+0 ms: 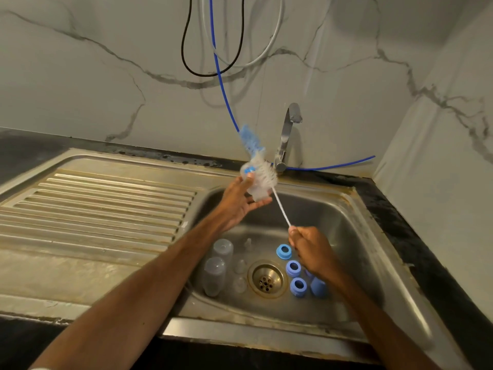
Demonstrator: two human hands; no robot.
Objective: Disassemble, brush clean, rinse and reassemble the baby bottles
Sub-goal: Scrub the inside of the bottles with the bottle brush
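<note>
Head view: a black desk (416, 222) carries a worn stainless steel sink (266, 332), with a chrome tap (288, 129) at its far edge beneath a marble-veined wall (106, 76). Over the basin, the right hand (312, 252) clenches the wire handle of a white-bristled bottle brush (265, 174). Farther on, the left hand (240, 201) pinches a blurred clear plastic bottle part (256, 192) against the bristles. Near the sink's front edge lie two clear plastic bottles (213, 276) and three blue screw rings (293, 268).

Steel sink (354, 225) set in dark desk (416, 236), marbled wall (106, 89) behind.
Ribbed drainboard (106, 204) left of basin; round drain (267, 279) in basin floor. Tap (286, 132) at back edge. Blue hose (224, 94), black cable (184, 44), grey hose (274, 36) hang down wall; blue hose passes behind tap base.
</note>
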